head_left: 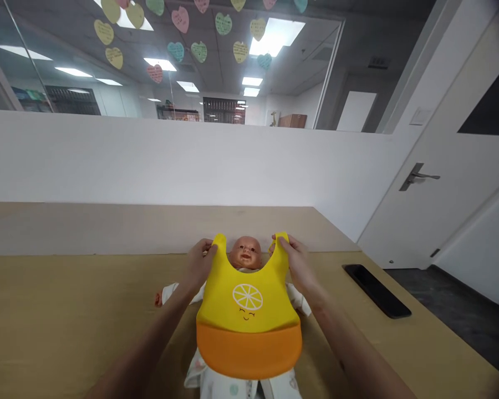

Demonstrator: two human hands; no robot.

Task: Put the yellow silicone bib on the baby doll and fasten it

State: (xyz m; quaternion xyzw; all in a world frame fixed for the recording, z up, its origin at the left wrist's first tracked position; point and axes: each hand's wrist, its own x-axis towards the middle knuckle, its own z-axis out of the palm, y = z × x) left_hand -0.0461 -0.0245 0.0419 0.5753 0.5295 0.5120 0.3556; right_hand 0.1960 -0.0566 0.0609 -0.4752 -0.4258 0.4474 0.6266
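Observation:
A yellow baby bib (pixel 249 318) with an orange pocket and a white citrus slice print is spread open between my two hands. My left hand (pixel 200 265) pinches its left neck strap; my right hand (pixel 296 263) grips the right one. Beneath the bib a baby doll (pixel 246 252) lies on its back, its head showing in the neck opening. The doll wears white printed clothes (pixel 228 385), and its torso is hidden by the bib. One small doll hand (pixel 158 299) sticks out on the left.
The doll lies on a wooden-coloured table (pixel 87 321). A black phone (pixel 377 290) rests near the table's right edge. Behind stands a white wall (pixel 170 160) below a window with heart-shaped notes (pixel 223 24). A white door (pixel 453 205) with a metal handle is at the right.

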